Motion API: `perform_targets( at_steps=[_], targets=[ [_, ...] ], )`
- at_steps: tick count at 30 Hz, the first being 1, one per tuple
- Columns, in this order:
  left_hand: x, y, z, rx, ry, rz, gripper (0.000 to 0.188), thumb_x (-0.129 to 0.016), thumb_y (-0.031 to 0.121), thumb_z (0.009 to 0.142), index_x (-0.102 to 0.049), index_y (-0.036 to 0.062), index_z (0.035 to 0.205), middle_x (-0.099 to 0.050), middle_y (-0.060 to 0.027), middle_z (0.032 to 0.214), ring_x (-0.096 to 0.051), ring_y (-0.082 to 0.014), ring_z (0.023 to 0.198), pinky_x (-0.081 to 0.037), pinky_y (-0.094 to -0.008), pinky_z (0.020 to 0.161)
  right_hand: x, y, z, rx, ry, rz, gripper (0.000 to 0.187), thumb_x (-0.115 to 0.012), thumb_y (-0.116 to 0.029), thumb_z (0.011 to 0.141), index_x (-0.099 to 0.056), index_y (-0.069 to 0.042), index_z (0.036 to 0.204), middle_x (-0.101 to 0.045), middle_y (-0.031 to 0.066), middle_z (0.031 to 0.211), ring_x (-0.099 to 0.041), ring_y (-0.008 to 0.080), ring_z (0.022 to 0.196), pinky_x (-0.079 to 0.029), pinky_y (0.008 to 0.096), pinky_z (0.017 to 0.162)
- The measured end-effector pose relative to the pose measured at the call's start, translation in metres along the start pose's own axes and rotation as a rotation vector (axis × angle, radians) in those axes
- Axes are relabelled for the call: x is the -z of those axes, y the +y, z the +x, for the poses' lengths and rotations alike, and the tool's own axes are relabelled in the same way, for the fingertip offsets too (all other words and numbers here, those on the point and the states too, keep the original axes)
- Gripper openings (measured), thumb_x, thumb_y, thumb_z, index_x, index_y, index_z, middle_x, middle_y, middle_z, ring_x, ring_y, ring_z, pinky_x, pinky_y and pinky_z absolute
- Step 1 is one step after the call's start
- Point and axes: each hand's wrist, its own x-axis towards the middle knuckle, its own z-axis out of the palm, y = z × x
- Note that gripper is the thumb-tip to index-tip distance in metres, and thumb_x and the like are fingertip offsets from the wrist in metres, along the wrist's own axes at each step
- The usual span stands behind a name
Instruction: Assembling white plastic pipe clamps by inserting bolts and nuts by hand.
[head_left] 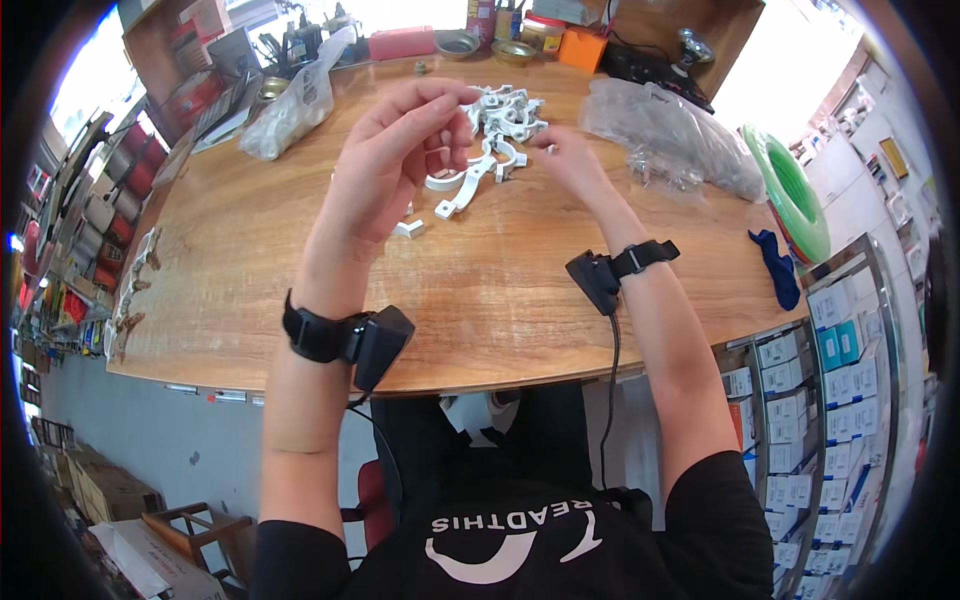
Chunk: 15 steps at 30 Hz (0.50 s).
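Raised above the middle of the wooden table, my left hand (398, 145) has its fingers curled in toward the thumb; whatever they may hold is too small to make out. My right hand (572, 165) is lower, at the right side of a pile of white pipe clamps (512, 112). Its fingertips are pinched together by a small white bit that I cannot identify. Between the hands, on the near side of the pile, lies a loose white clamp half (461, 193) with a curved band. A small white piece (409, 229) rests closer to me, beside my left wrist.
A clear bag of white parts (300, 112) lies at the back left, a larger clear plastic bag (665, 130) at the back right. Along the right edge are a green coil (790, 190) and a dark blue cloth (775, 268). Metal-and-white pieces (135, 290) line the left edge.
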Motion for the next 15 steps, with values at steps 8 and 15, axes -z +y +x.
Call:
perform_targets(
  at_steps=[8,15],
  targets=[
    [0.036,-0.041,-0.002,0.16,0.257,-0.471,0.02,-0.047,0.016,0.086,-0.047,0.0017,0.1,-0.049,-0.0032,0.07,-0.049,-0.0135,0.065,-0.044,-0.0267,0.06,-0.029,-0.021,-0.002,0.04,-0.258,-0.649,0.025,-0.054,-0.016,0.072,-0.06,-0.015,0.097,-0.046,0.0105,0.111,-0.048,0.026,0.103,-0.043,0.0369,0.081],
    [0.049,-0.044,-0.01,0.158,0.292,-0.525,0.02,-0.047,0.013,0.085,-0.048,0.001,0.101,-0.051,-0.0043,0.074,-0.05,-0.0143,0.068,-0.045,-0.0275,0.063,-0.004,-0.033,-0.004,-0.068,-0.328,-0.408,0.021,-0.059,-0.02,0.074,-0.061,-0.011,0.092,-0.058,0.0074,0.077,-0.057,0.0217,0.075,-0.045,0.0317,0.061]
  ],
)
